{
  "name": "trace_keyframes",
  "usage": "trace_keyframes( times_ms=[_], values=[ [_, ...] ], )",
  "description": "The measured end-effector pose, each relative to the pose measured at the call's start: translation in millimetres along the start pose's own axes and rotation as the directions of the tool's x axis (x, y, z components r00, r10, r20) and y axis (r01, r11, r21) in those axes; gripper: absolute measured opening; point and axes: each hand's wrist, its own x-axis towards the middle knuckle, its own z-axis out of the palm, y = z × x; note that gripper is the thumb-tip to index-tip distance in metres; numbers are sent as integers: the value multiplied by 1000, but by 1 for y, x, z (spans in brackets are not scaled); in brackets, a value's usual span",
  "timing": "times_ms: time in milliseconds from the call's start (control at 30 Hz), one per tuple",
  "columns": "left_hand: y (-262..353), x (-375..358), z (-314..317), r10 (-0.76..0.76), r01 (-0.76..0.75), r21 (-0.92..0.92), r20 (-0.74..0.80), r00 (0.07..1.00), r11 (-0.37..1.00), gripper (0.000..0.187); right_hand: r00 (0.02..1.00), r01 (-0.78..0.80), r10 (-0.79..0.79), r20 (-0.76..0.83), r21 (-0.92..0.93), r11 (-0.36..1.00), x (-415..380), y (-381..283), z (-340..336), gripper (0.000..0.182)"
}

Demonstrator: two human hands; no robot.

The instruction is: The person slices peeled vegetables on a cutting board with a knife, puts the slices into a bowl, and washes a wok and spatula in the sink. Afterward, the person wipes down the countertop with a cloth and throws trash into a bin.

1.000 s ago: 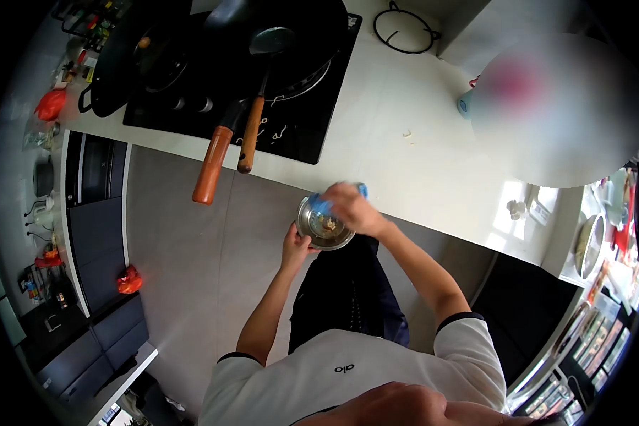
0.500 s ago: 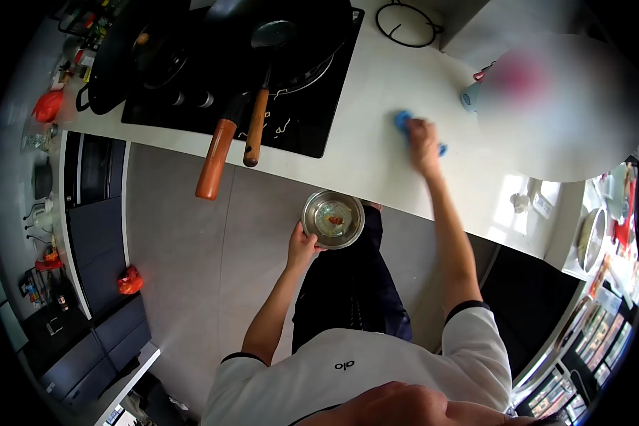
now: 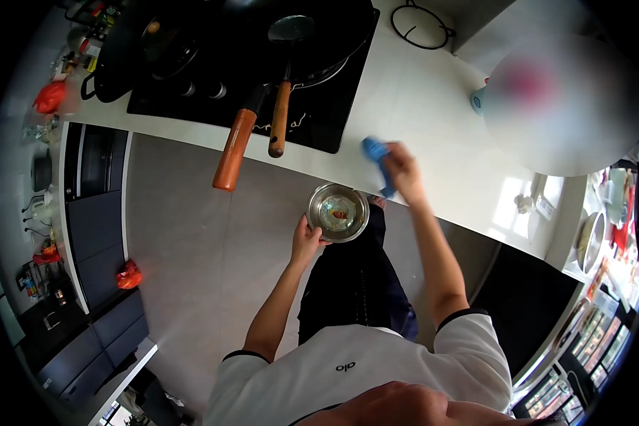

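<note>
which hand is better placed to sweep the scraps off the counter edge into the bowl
Right. The right hand already grips the blue cloth on the white counter, beside the steel bowl. The left hand is busy holding that bowl by its rim just below the counter edge.

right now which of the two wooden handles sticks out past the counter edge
The thicker orange-brown handle on the left; its end overhangs the floor, while the slimmer ladle handle stays over the counter.
</note>
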Motion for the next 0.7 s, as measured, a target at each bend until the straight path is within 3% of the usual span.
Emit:
trace_keyframes(
  times_ms=[67, 133, 167, 267, 367, 433, 467, 533, 600, 667, 700],
  values=[
    [-3, 5, 3, 2, -2, -28, 5, 1000, 1000, 48, 988, 0, -25, -152, -163, 987, 32, 24, -41, 23],
    [-8, 9, 5, 6, -6, -54, 5, 1000, 999, 49, 887, 152, -385, -253, -628, 763, 50, 24, -52, 31],
    [-9, 12, 6, 13, -12, -51, 13, 1000, 999, 50, 889, 121, -368, -273, -636, 762, 50, 28, -49, 32],
    [-12, 13, 4, 20, -19, -49, 24, 1000, 999, 51, 835, 332, -548, -46, -752, 569, 34, 49, -1, 43],
    [-21, 21, -2, 32, -30, -81, 31, 999, 996, 52, 850, 442, -518, 95, -665, 602, -17, 44, 64, 40],
    [-26, 25, -7, 26, -22, -95, 43, 999, 995, 53, 899, 436, -405, 168, -430, 790, -47, 21, 88, 38],
    [-21, 26, -5, 24, -22, -67, 32, 999, 998, 53, 875, 483, -433, 215, -395, 781, -52, 27, 95, 39],
    [-14, 20, -1, 1, -1, -14, 3, 1000, 1000, 53, 878, 472, -460, 128, -380, 796, -58, 22, 89, 36],
    [-28, 27, -7, 32, -31, -16, 25, 999, 999, 53, 942, 285, -325, -77, -325, 902, -48, 26, 62, 31],
    [-40, 36, -9, 46, -45, -11, 50, 998, 999, 53, 944, 155, -201, -263, -184, 971, -36, 18, 23, 29],
    [-44, 39, -8, 41, -41, -5, 56, 998, 999, 52, 923, 141, -229, -310, -280, 949, -31, 22, 2, 29]
  ],
)
